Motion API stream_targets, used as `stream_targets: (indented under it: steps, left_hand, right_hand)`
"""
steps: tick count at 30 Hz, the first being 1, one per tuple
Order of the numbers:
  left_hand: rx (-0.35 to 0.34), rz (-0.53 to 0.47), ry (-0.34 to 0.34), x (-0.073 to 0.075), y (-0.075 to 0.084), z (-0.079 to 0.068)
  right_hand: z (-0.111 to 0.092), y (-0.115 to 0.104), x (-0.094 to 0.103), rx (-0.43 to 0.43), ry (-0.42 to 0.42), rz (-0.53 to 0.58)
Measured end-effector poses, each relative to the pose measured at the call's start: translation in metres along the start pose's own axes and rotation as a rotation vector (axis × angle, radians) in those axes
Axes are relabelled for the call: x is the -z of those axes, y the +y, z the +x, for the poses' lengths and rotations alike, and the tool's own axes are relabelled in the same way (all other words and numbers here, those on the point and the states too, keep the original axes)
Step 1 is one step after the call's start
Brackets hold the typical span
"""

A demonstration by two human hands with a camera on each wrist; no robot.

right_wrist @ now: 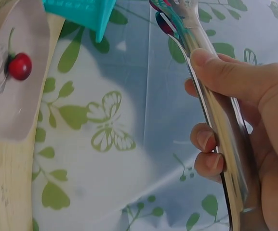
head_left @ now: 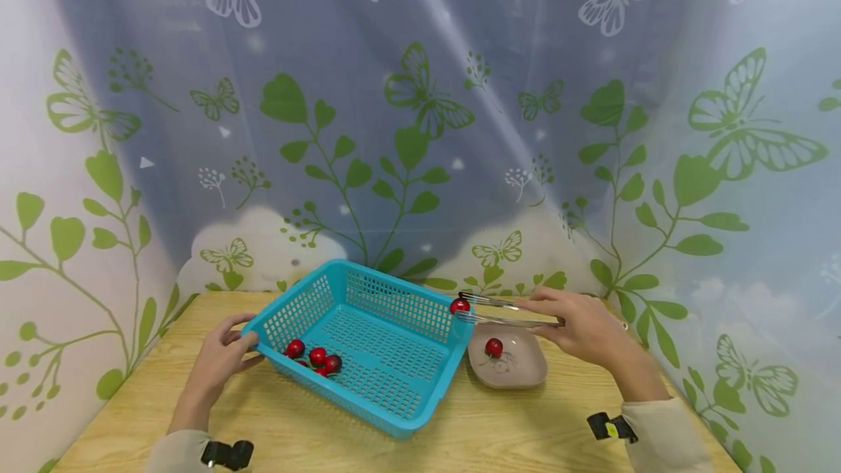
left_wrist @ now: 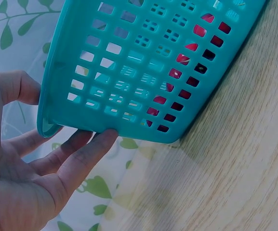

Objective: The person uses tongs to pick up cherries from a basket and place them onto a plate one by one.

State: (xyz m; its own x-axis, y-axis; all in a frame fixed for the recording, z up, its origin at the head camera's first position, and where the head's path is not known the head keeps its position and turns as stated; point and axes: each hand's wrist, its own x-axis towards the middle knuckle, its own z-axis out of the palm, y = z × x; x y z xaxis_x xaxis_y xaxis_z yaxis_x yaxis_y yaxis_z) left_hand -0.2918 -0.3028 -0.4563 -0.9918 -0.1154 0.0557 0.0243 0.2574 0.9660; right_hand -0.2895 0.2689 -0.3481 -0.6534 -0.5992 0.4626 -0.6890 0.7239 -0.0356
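Note:
My left hand (head_left: 222, 356) holds the left corner of a blue plastic basket (head_left: 420, 422) by its rim. Seen from the left wrist, the thumb (left_wrist: 28, 87) lies at the rim and the other fingers are under it, against the perforated wall. My right hand (head_left: 581, 323) grips metal tongs (right_wrist: 225, 134). Between the tips of the tongs is a red cherry (head_left: 460, 306), at the basket's right corner. Several cherries (head_left: 318, 355) lie together inside the basket at its left front side. One more cherry (head_left: 493, 347) sits in a pale square dish (head_left: 525, 378).
Everything stands on a wooden table (head_left: 276, 429). The dish is just right of the basket, beneath the tongs. Behind and at both sides hangs a curtain (head_left: 420, 188) with green leaves and butterflies, close to the table's back edge.

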Motion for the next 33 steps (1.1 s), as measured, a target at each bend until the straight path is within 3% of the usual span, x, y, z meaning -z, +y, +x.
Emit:
stream_targets:
  steps: [16, 33]
  left_hand:
    - [0.003, -0.001, 0.006, 0.001, 0.000, 0.001]
    - [-0.008, -0.003, 0.011, 0.001, -0.001, 0.001]
  right_hand:
    - [-0.038, 0.031, -0.003, -0.063, -0.054, 0.038]
    - [-0.056, 0.059, -0.021, -0.147, -0.190, -0.018]
